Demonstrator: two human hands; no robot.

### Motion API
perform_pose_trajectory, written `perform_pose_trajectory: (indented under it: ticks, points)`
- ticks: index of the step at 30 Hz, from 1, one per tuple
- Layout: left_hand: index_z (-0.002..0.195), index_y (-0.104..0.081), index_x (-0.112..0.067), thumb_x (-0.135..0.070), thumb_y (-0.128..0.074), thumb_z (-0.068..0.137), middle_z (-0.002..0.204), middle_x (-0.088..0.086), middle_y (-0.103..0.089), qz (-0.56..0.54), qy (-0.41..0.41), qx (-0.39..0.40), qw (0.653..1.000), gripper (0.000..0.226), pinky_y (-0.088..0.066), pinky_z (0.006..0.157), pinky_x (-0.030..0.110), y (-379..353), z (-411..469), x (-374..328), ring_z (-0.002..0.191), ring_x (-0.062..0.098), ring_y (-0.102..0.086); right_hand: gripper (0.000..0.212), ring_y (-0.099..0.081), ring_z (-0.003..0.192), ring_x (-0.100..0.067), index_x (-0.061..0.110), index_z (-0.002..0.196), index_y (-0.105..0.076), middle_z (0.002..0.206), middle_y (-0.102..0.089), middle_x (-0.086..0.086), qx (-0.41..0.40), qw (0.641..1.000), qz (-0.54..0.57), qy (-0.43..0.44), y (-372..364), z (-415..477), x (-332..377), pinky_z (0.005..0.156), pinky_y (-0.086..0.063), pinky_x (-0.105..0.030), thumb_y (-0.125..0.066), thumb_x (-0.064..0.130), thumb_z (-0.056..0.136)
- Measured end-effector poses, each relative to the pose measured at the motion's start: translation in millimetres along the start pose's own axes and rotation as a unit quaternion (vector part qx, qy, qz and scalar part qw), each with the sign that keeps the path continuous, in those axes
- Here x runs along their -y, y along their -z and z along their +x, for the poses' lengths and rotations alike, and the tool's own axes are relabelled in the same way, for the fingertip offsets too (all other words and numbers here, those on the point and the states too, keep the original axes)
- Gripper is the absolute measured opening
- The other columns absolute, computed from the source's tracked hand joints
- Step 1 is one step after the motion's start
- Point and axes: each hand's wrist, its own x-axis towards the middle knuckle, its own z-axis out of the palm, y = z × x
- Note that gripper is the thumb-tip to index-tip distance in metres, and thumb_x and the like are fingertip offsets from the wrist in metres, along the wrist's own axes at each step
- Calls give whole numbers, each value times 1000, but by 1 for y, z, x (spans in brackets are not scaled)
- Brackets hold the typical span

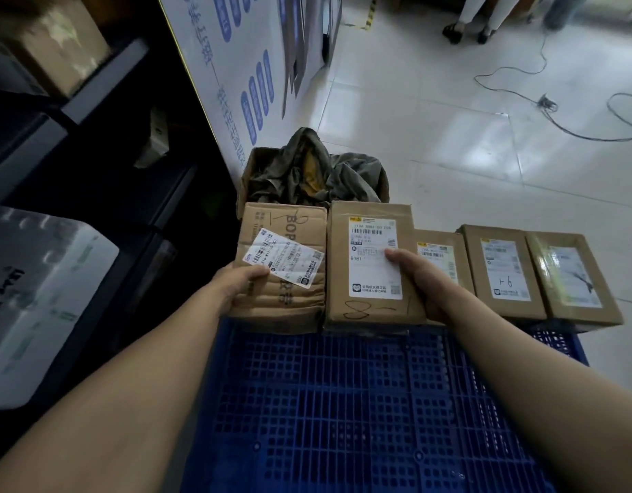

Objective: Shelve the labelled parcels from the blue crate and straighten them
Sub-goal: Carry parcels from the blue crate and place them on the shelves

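Several brown labelled parcels lie in a row along the far edge of the blue crate (343,403). My left hand (236,282) grips the crumpled parcel (286,300) at the left end, thumb on its skewed white label. My right hand (421,279) holds the taller parcel (371,222) beside it, thumb pressed on its label, fingers under its right side. To the right lie three more parcels: a low one (437,254), one marked with a handwritten number (499,272), and a tape-wrapped one (574,279).
A dark shelving unit (104,80) stands on the left, with a white wrapped pack (40,297) low down. Behind the parcels is an open carton with olive cloth (314,169). A printed white panel (243,65) leans behind. Cables (556,112) cross the tiled floor; a person's legs (478,16) stand far off.
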Motion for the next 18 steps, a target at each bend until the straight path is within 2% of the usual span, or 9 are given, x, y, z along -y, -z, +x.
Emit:
perform_pose_trajectory:
  ticks: [2, 5, 7, 12, 15, 18]
  points:
    - [126, -55, -12, -19, -74, 79, 118, 13, -65, -28, 3, 6, 1000, 51, -52, 89, 42, 4, -4, 1, 104, 29, -63, 62, -67, 92, -33, 12, 138, -37, 121, -64, -20, 1, 1000, -10, 9, -3, -3, 2, 62, -60, -36, -66, 31, 87]
    - [124, -45, -13, -19, -74, 79, 112, 13, -64, -56, -4, 18, 998, 54, -52, 66, 34, 11, -11, 0, 86, 25, -64, 63, -69, 87, -31, 14, 139, -35, 119, -65, -20, -1, 1000, -13, 18, -5, -9, 1, 59, -60, -35, -67, 29, 86]
    - [122, -41, -16, -19, -73, 79, 107, 11, -64, -77, -6, 31, 997, 54, -50, 58, 30, 16, -12, -1, 80, 21, -64, 63, -69, 82, -29, 14, 138, -36, 117, -65, -20, -3, 1000, -5, 18, -5, -9, -1, 54, -58, -33, -67, 29, 86]
    - [126, -33, -19, -21, -70, 81, 104, 9, -60, -86, -1, 41, 995, 58, -49, 61, 32, 16, -8, 20, 83, 22, -62, 63, -69, 76, -28, 11, 138, -39, 120, -64, -22, 2, 1000, -12, 11, 0, -1, -4, 51, -57, -31, -66, 33, 85]
    - [126, -44, -9, -27, -70, 80, 110, 20, -65, -87, 35, 64, 994, 55, -54, 61, 33, 14, -6, 37, 83, 29, -66, 62, -70, 74, -27, 9, 137, -40, 119, -65, -21, 7, 1000, -21, 16, 3, 3, -7, 51, -56, -30, -66, 33, 85]
    - [102, -68, -11, -31, -65, 80, 83, 14, -75, -93, 60, 128, 986, 29, -57, 54, 29, 17, -4, 38, 65, 25, -71, 59, -72, 70, -25, 9, 135, -42, 112, -68, -18, 13, 999, -16, 25, 5, 7, -9, 51, -56, -29, -65, 31, 86]
